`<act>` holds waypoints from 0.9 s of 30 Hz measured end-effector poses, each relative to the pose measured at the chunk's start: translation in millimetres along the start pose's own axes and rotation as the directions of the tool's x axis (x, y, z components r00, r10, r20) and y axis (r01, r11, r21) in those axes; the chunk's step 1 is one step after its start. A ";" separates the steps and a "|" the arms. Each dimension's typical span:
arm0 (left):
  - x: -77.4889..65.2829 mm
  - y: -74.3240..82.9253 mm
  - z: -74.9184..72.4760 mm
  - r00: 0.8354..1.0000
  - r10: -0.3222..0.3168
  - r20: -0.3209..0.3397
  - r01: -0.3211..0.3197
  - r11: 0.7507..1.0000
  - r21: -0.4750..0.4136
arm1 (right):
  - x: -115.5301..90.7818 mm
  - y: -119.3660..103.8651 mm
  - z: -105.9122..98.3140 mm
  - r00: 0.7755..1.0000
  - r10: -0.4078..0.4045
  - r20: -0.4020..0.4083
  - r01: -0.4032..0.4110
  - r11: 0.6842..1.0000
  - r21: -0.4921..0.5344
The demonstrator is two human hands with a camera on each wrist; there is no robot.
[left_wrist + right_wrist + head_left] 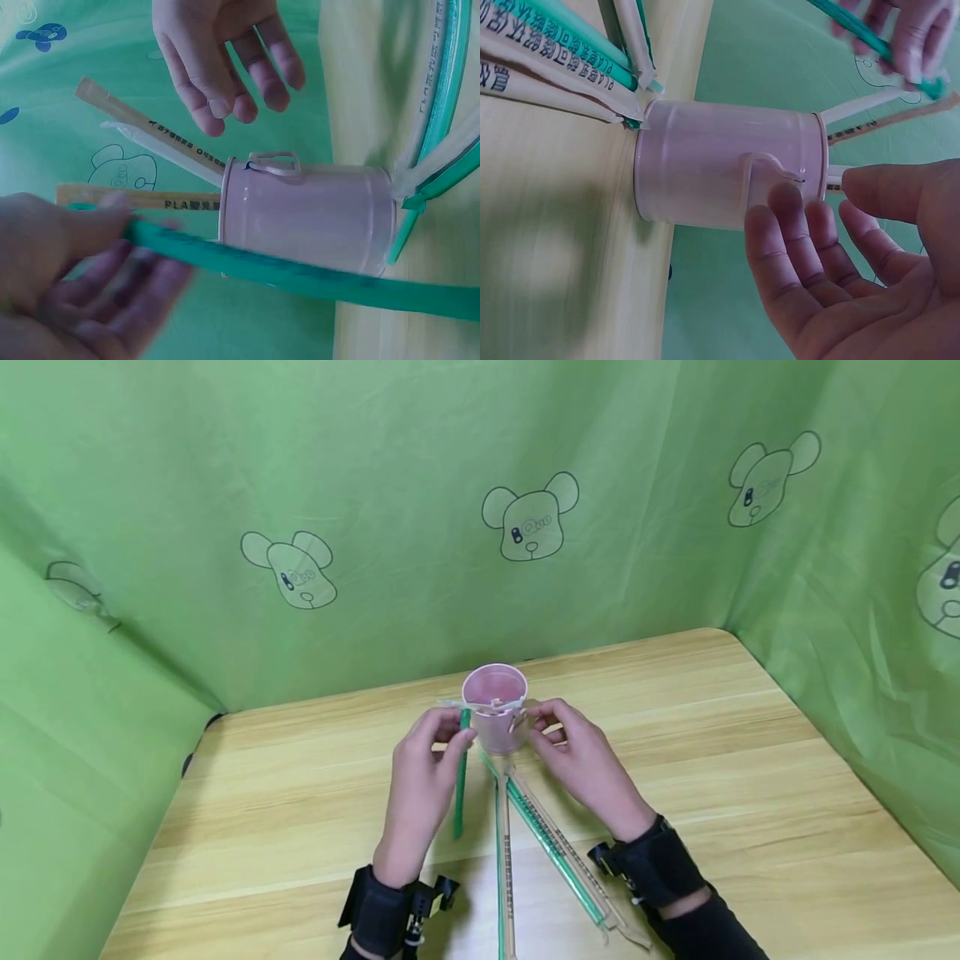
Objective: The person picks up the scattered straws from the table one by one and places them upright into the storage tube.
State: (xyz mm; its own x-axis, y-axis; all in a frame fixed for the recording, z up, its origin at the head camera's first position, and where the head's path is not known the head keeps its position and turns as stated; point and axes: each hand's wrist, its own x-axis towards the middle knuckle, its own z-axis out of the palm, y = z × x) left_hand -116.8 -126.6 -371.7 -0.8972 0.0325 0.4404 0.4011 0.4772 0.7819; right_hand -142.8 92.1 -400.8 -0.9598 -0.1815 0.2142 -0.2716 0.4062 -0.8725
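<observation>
A small pink metal bucket (501, 735) stands upright toward the table's far edge, its looped side handle (761, 166) facing my right hand. My left hand (420, 777) is beside it on the left and pinches a long green-wrapped straw (300, 271) near its upper end, with the rest hanging down. Several straws stick out of the bucket's mouth, among them a printed paper-wrapped straw (169, 135) and a white straw (166, 156). Just right of the bucket, my right hand (581, 756) has its fingers loosely bent and holds nothing visible.
In front of the bucket lie several green-wrapped straws (555, 839) and brown paper-wrapped straws (508, 860), their far ends close to its base. The wooden table (300, 802) has a green cloth (405, 610) behind it and at both sides.
</observation>
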 end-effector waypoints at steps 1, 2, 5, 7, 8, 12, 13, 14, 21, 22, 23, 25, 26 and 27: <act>0.3 0.5 -0.6 0.999 0.038 -0.036 -0.039 0.999 -0.015 | 0.0 0.6 0.2 1.000 -0.002 0.006 0.002 1.000 0.002; 0.4 0.8 -1.1 0.994 0.077 -0.074 -0.080 0.996 -0.032 | 0.0 1.3 0.4 1.000 -0.002 0.009 0.002 1.000 0.003; 0.9 2.9 -2.0 0.966 0.174 -0.191 -0.194 0.977 -0.092 | 0.2 3.7 1.1 1.000 -0.015 0.021 0.015 1.000 0.006; 1.3 4.8 -1.6 0.938 0.227 -0.263 -0.275 0.948 -0.163 | 0.6 4.9 1.7 0.999 -0.025 0.028 0.025 1.000 0.007; 1.4 5.9 -1.4 0.921 0.250 -0.298 -0.317 0.926 -0.205 | 0.8 5.3 2.0 0.999 -0.030 0.034 0.030 1.000 0.008; 1.4 11.6 -0.5 0.853 0.311 -0.419 -0.462 0.823 -0.331 | 1.2 5.5 3.3 0.996 -0.053 0.070 0.052 0.999 0.015; 1.3 12.7 -0.3 0.836 0.320 -0.445 -0.490 0.802 -0.343 | 1.3 5.5 3.8 0.995 -0.058 0.080 0.057 0.998 0.018; 1.2 13.8 -0.1 0.821 0.327 -0.467 -0.513 0.782 -0.354 | 1.2 5.6 4.2 0.994 -0.061 0.089 0.059 0.998 0.020; 1.4 12.6 5.5 0.727 0.351 -0.590 -0.614 0.716 -0.331 | 1.2 5.7 7.0 0.993 -0.044 0.114 0.043 0.999 0.013; 1.4 11.8 6.7 0.719 0.350 -0.601 -0.621 0.712 -0.329 | 1.1 5.7 7.0 0.992 -0.042 0.115 0.041 0.999 0.011; 1.5 10.8 7.9 0.714 0.347 -0.608 -0.623 0.712 -0.325 | 0.9 6.0 7.1 0.992 -0.041 0.118 0.041 0.999 0.010; 1.5 8.1 10.1 0.725 0.333 -0.603 -0.609 0.719 -0.335 | 0.6 6.6 7.3 0.991 -0.042 0.128 0.042 0.999 0.002; 1.3 6.2 11.1 0.742 0.322 -0.588 -0.590 0.730 -0.345 | 0.6 6.9 7.4 0.990 -0.044 0.136 0.045 0.999 -0.002; 1.1 4.1 12.2 0.763 0.311 -0.567 -0.566 0.745 -0.353 | 0.8 7.1 7.7 0.988 -0.049 0.147 0.050 0.999 -0.005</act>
State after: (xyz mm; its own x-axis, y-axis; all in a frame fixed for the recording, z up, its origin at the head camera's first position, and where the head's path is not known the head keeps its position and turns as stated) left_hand -118.4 -113.9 -373.3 -0.4547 -0.3253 0.8291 0.8720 0.0268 0.4887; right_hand -144.9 87.9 -410.3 -0.9244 -0.3306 0.1900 -0.3199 0.4015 -0.8582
